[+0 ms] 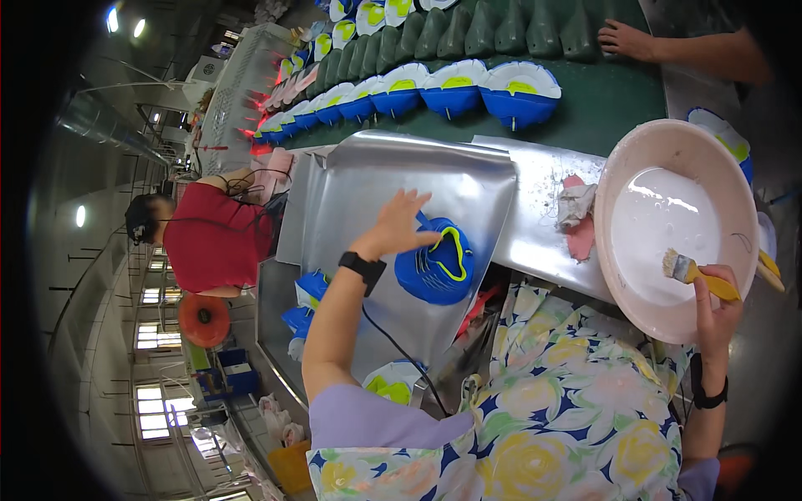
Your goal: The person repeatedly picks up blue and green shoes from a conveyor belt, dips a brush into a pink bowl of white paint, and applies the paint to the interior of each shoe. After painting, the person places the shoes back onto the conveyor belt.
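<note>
A blue shoe upper with a neon-yellow lined opening [426, 284] rests on the metal-covered work surface [347, 179]. My left hand [396, 224] is open at its far left side, fingers spread and thumb reaching to the collar; whether it touches cannot be made out. In my right hand [718, 316] is a paintbrush [708, 285] with a yellow handle and pale bristles. Its bristles hang over the white liquid [660, 219] in a wide pale pink basin [616, 280].
A crumpled cloth [576, 206] lies beside the basin. Beyond, a green conveyor [589, 108] carries rows of blue-and-white uppers [520, 104] and dark green shoe lasts [480, 32]. Another person's hand [626, 40] rests there. A person in a red shirt [213, 234] is at the left.
</note>
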Demonstrator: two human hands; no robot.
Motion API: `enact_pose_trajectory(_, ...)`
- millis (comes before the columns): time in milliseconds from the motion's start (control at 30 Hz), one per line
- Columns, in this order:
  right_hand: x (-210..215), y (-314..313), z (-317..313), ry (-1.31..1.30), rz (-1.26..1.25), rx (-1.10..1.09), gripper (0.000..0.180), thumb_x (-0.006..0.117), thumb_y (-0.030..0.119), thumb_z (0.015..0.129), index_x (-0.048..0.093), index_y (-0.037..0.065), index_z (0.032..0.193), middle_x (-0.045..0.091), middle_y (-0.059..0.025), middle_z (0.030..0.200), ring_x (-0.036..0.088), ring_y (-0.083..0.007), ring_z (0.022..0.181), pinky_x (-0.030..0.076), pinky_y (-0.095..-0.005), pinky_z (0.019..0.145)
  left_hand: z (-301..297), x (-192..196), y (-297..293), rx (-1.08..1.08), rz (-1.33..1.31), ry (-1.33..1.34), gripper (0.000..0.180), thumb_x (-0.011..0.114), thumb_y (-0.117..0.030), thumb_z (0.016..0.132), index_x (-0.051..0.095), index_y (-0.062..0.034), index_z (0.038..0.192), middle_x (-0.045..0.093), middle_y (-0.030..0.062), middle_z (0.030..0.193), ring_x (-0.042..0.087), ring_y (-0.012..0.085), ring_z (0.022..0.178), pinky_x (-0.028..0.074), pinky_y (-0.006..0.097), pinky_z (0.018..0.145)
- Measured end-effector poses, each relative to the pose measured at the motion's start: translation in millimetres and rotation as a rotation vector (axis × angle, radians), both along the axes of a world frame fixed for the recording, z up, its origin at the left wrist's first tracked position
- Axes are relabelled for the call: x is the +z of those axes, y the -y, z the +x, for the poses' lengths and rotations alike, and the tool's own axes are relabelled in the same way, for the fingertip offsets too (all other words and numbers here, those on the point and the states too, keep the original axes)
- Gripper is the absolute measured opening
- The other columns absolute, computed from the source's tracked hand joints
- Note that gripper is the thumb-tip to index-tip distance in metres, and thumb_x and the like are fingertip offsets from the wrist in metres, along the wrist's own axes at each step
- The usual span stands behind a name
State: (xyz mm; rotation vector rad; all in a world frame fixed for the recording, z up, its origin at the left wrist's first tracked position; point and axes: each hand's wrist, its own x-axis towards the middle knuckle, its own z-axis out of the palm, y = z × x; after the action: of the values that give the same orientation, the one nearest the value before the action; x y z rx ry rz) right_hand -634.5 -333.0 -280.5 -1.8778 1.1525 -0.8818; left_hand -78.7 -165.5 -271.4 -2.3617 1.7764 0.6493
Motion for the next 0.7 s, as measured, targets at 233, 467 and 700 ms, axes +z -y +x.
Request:
enact_pose_trajectory(233,2.9,-5.9,2.9,-0.046,-0.058,-0.002,0.010,0.069,0.002,0.090,0.064,-0.001,0.097,0.065,-0.0089,0.094,0.064,-0.0179,0.089,0.048,-0.0281,0.082,-49.2,-5.0,-25.8,-0.067,-0.111,0.334,0.066,0.076,-0.053,0.079,0.067,0.0051,0.109,0.058,0.0256,0.135,0.044,0.0437,0.135,0.023,0.057,0.116)
enact_pose_trajectory(467,28.9,31.1,-5.6,-0.142,-0.003,0.079,0.018,0.073,0.016,0.089,0.068,-0.002,0.093,0.069,-0.0104,0.084,0.065,-0.0180,0.076,0.049,-0.0308,0.070,-54.2,-26.8,-22.0,0.202,-0.033,0.146,0.041,0.074,-0.032,0.084,0.065,0.0000,0.107,0.070,0.0240,0.101,0.066,0.0428,0.099,0.052,0.051,0.084)
enact_pose_trajectory(700,21.0,118.4,54.8,-0.309,0.138,0.135,0.035,0.074,0.029,0.084,0.073,-0.005,0.088,0.069,-0.0169,0.073,0.067,-0.0261,0.066,0.052,-0.0390,0.064,-63.6,12.6,14.1,0.050,-0.583,0.114,0.021,0.060,-0.007,0.092,0.067,-0.0054,0.112,0.065,0.0185,0.098,0.064,0.0388,0.091,0.052,0.046,0.079)
